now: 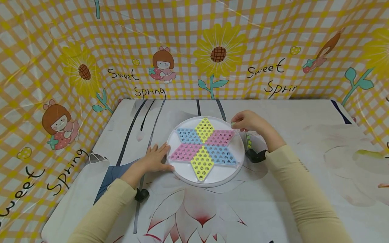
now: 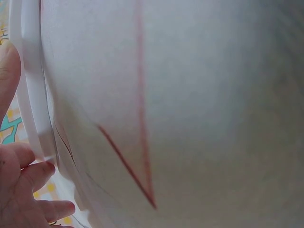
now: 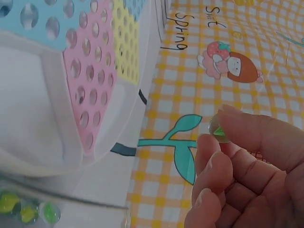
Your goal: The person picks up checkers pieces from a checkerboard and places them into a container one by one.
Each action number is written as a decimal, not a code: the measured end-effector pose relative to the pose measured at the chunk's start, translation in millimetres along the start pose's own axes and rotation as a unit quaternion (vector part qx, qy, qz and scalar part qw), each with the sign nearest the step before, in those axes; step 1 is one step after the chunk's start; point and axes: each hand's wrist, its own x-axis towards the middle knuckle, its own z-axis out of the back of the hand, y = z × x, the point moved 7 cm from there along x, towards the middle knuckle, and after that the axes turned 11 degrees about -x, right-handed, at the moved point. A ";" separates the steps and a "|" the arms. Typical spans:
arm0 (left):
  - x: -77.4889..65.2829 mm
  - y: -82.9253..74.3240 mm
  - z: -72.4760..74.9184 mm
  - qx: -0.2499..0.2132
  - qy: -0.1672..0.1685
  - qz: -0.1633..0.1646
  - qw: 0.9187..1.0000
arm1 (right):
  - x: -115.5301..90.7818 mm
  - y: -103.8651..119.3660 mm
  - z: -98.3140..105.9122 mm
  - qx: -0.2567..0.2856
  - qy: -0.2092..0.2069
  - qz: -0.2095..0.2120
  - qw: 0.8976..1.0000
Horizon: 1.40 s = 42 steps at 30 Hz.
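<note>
A round white Chinese checkers board (image 1: 225, 175) with a pink, blue and yellow star of holes lies on the table. My left hand (image 1: 155, 159) touches its left rim, fingers spread. In the left wrist view, thumb and fingers of the left hand (image 2: 21, 185) show beside the white rim. My right hand (image 1: 250, 121) is raised by the board's upper right edge. Between thumb and forefinger it pinches a clear glass marble (image 3: 217, 129) with a green core. Just right of the board, several yellow-green marbles (image 1: 249, 140) sit in a row, seemingly in a clear container.
A white cloth (image 1: 194, 209) with lotus print and dark stripes covers the table. Yellow checked fabric (image 1: 188, 37) with sunflowers hangs behind and at the sides. Black wrist cameras (image 1: 256, 156) are worn at both cuffs.
</note>
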 end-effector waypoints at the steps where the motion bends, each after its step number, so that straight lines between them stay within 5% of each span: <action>1: 0.0 0.0 -0.1 0.000 0.000 0.000 1.000 | -0.9 -1.8 1.3 0.000 0.000 0.000 1.000; 42: -1.4 -1.2 0.1 -0.001 0.004 0.007 1.000 | -28.6 -77.5 25.4 0.005 0.003 -0.045 0.999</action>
